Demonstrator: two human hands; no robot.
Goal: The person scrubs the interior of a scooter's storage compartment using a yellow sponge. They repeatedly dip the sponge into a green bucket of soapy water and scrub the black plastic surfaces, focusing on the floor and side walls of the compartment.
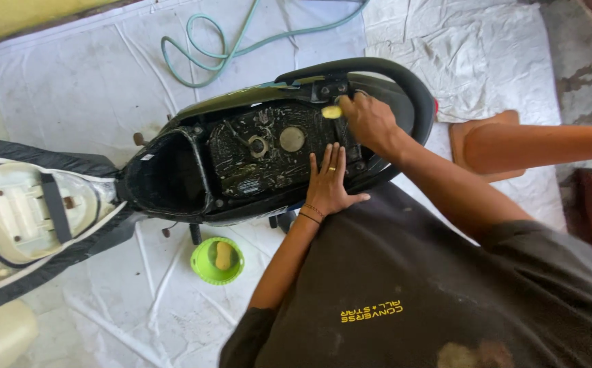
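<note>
my right hand [369, 121] pinches a soft, light yellow sponge [332, 112] at the scooter tray [269, 153] rear; left hand [328, 184] flat, fingers released.

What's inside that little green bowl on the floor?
The round green bowl on the white sheet holds one yellowish oblong sponge-like pad. The pad covers the bowl's bottom beneath it, hiding anything there.

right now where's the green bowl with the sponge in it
In the head view the green bowl sits on the white sheet at lower centre-left, just below the scooter body and left of the person's left forearm.
</note>
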